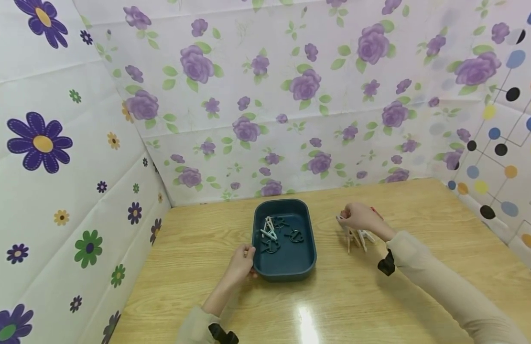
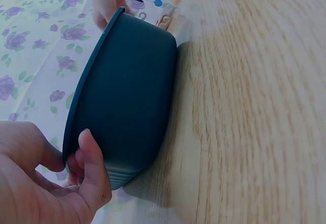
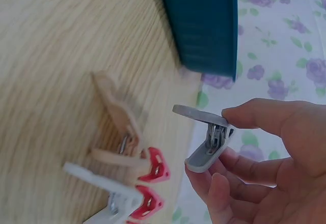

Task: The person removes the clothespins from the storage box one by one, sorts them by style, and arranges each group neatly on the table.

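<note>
A dark teal plastic tray [image 1: 287,265] rests on the table, and my left hand [image 1: 242,262] pinches its near left rim between thumb and fingers. Inside it lie pale clothespins [image 1: 269,229] and several dark green pieces with rings [image 1: 294,235]. To the right of the tray, my right hand [image 1: 361,217] is raised over a small group of clothespins. In the right wrist view it pinches a grey clothespin [image 3: 209,137] between thumb and fingers; the pin's two legs stand apart. Beneath are a beige clothespin [image 3: 119,107] and a white clothespin [image 3: 102,178].
Red clip ends [image 3: 157,165] show beside the beige and white clothespins. The wooden table [image 1: 196,229] meets flower-printed cloth [image 1: 248,129] at the back and left. A dotted cloth [image 1: 506,157] hangs along the right side.
</note>
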`<state>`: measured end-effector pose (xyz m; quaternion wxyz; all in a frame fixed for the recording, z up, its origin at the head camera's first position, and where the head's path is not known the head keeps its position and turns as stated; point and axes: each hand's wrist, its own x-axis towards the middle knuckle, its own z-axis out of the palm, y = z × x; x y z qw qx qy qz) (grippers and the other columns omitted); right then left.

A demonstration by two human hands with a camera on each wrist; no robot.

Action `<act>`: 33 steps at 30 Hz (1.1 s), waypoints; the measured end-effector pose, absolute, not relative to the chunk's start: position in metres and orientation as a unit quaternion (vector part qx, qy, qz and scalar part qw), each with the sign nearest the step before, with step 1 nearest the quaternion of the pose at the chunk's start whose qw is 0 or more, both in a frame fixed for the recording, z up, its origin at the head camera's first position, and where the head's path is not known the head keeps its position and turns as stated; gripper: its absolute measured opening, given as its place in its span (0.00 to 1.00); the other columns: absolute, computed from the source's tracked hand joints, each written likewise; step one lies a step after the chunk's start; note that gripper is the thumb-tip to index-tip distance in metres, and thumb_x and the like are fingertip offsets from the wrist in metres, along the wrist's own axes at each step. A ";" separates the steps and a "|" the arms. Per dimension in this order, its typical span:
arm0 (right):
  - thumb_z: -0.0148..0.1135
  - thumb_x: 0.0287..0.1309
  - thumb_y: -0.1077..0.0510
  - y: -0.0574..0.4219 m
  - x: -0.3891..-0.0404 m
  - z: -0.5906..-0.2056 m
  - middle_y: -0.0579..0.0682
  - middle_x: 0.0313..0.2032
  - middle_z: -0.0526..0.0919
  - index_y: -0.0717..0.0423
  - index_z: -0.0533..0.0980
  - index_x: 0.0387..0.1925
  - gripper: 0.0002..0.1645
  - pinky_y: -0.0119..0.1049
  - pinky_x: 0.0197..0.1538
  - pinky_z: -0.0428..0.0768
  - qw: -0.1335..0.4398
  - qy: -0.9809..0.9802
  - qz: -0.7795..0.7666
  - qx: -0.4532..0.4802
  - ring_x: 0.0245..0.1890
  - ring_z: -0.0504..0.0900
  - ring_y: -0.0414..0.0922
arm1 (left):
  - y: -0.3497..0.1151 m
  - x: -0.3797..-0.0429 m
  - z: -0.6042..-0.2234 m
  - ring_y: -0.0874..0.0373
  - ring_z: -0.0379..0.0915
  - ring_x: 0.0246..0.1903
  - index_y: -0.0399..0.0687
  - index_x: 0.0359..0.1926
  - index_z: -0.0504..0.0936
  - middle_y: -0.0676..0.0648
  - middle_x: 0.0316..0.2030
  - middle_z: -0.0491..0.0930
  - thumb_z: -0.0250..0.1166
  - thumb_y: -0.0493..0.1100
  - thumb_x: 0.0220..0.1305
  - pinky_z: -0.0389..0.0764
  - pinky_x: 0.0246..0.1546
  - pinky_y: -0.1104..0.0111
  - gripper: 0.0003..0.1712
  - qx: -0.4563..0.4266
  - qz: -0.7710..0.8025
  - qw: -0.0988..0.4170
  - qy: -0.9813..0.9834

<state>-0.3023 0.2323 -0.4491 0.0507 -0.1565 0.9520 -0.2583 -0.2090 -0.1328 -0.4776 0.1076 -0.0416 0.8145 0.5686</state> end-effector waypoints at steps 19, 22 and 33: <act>0.62 0.59 0.54 0.293 -0.298 -0.474 0.40 0.10 0.58 0.48 0.62 0.11 0.26 0.29 0.20 0.58 0.070 0.952 -0.282 -0.095 0.13 0.55 0.36 | -0.132 -0.208 -0.476 0.59 0.71 0.19 0.30 0.57 0.65 0.43 0.30 0.73 0.44 0.43 0.77 0.83 0.23 0.64 0.20 -0.044 0.564 0.106 0.817; 0.62 0.59 0.55 0.299 -0.297 -0.476 0.39 0.09 0.55 0.47 0.59 0.09 0.28 0.28 0.19 0.56 0.071 0.953 -0.282 -0.090 0.12 0.53 0.36 | -0.132 -0.208 -0.476 0.59 0.71 0.19 0.30 0.57 0.66 0.43 0.30 0.73 0.44 0.43 0.77 0.82 0.23 0.65 0.20 -0.045 0.563 0.105 0.818; 0.56 0.56 0.58 0.311 -0.293 -0.480 0.38 0.07 0.55 0.48 0.63 0.06 0.25 0.28 0.18 0.55 0.083 0.958 -0.268 -0.052 0.11 0.52 0.36 | -0.131 -0.208 -0.478 0.59 0.70 0.18 0.29 0.57 0.66 0.43 0.29 0.73 0.43 0.43 0.77 0.83 0.23 0.65 0.20 -0.043 0.558 0.101 0.823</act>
